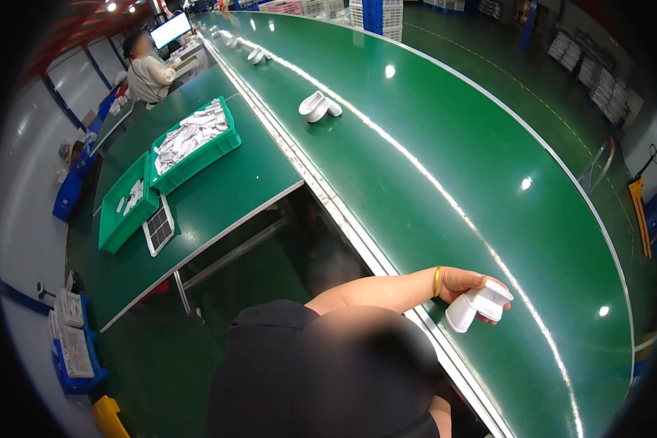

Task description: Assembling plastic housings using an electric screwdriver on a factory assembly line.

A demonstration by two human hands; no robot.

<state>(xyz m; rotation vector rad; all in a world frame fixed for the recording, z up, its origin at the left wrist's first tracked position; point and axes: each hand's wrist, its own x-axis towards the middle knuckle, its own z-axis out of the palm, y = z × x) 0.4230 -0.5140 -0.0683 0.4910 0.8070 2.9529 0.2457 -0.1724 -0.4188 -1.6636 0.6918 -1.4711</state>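
My left hand (469, 286) is closed around a white moulded piece (487, 301). Its thumb lies along the top, and fingertips show at the far and lower sides. The piece has a flared block at one end and an angled leg; I cannot tell its exact kind. Hand and piece are over the near part of a long green conveyor belt (445, 131). A gold bangle (437, 282) circles my left wrist. Of my right arm only a patch of skin shows by the lower edge; that hand is out of sight. Farther up the belt lies a similar curved white piece (314, 108).
More white pieces (258, 55) lie toward the belt's far end. Left of the belt, a green table (219, 175) bears two green bins (235, 136) of small white parts and a dark panelled tray (159, 228). Another person (150, 77) sits beyond, near a screen.
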